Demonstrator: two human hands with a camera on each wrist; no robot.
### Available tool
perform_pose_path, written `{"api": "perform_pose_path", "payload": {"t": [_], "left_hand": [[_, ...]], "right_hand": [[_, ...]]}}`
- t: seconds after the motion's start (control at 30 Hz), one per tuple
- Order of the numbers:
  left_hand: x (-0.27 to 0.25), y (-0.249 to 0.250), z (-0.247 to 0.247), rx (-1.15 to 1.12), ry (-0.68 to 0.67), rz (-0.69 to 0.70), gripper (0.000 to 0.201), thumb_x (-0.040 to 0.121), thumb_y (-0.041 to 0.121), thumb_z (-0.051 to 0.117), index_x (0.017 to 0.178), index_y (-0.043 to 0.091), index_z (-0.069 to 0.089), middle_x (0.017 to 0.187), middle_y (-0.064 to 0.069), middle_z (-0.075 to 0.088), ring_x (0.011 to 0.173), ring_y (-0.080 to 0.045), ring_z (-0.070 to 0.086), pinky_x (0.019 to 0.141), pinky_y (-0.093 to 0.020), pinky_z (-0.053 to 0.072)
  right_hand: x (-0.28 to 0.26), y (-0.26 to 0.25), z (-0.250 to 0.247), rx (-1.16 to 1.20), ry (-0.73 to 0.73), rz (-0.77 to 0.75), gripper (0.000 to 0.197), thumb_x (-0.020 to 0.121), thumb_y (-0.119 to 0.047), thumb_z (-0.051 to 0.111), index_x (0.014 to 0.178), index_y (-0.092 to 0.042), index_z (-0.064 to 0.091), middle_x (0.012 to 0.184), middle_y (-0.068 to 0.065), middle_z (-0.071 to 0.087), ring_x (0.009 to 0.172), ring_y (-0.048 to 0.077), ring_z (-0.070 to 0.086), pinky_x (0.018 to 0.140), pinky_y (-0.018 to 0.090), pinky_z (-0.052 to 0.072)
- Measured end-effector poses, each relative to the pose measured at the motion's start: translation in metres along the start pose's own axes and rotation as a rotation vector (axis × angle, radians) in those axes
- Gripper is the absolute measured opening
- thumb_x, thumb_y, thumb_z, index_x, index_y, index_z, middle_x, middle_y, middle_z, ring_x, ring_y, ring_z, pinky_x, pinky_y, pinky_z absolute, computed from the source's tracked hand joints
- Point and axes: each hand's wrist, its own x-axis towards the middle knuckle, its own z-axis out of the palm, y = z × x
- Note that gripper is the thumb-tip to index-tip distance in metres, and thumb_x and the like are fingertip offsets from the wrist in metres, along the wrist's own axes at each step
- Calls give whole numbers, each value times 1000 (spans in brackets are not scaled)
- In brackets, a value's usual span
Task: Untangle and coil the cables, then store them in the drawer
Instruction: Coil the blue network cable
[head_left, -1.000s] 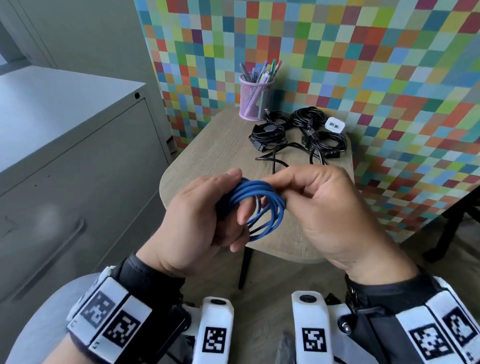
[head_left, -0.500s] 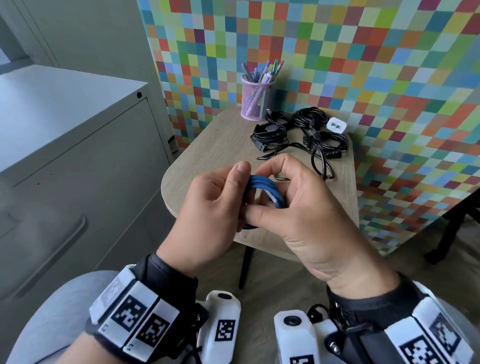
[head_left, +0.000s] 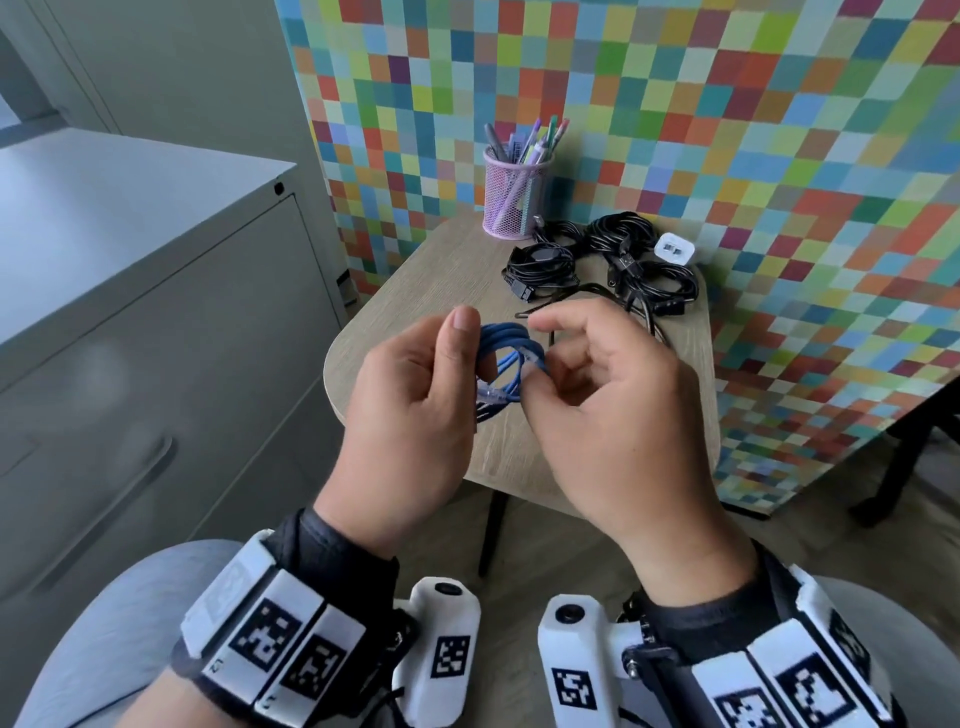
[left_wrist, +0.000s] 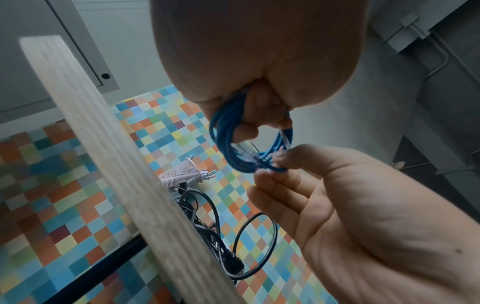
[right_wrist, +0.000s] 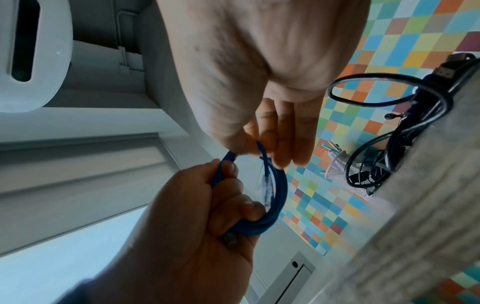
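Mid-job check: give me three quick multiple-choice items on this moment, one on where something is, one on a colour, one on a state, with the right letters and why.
1. Where is the pen cup?
A. on the cabinet
B. at the table's far edge by the patterned wall
C. on the floor

2. What colour is the coiled cable being held?
A. blue
B. white
C. red

3. How is the left hand engaged?
A. flat on the table
B. hanging free
C. gripping the coil

Answers: B, the cup stands beside the black cables; A, its loops are blue; C, its fingers curl round the loops while the right hand pinches the opposite side.
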Motion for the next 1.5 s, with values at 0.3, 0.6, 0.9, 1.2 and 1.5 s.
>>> {"api": "perform_pose_path", "payload": {"t": [0.3, 0.6, 0.9, 1.2, 1.5], "left_hand": [[9, -6, -12, -257, 37, -146, 49, 100, 46, 44, 60, 24, 60, 42, 5, 39, 36, -14, 34, 50, -38, 37], [5, 13, -9, -764, -126, -341, 41, 94, 40, 45, 64, 14, 55, 46, 5, 18, 41, -12, 9, 43, -21, 19], [11, 3, -11, -710, 13, -446, 52, 109, 39, 37, 65, 15, 50, 50, 4, 14, 40, -11, 13, 42, -24, 25], [13, -7, -12, -311, 116, -196, 47, 108, 39, 43, 65, 21, 53, 51, 10, 37, 47, -12, 30, 51, -32, 30], [11, -8, -4, -427, 43, -299, 48, 105, 44, 49, 67, 18, 63, 60, -6, 43, 54, -28, 36, 53, -47, 34]], "right_hand": [[11, 2, -22, 150, -357, 172, 17, 97, -19, 73, 104, -34, 77, 79, -13, 78, 74, 10, 71, 74, 32, 59], [7, 16, -15, -115, -128, -166, 10, 95, -7, 73, 102, -11, 78, 86, -9, 75, 75, 6, 69, 68, 23, 57], [1, 2, 1, 723, -335, 419, 21, 89, -12, 73, 109, -7, 79, 103, 11, 81, 103, 28, 77, 97, 44, 59], [-4, 0, 10, 777, -233, 489, 19, 94, 8, 68, 99, -9, 75, 95, 14, 81, 95, 29, 78, 94, 45, 61], [-3, -8, 6, 816, -473, 423, 23, 87, -8, 58, 111, -7, 59, 73, 3, 64, 71, 12, 60, 75, 21, 49]]}}
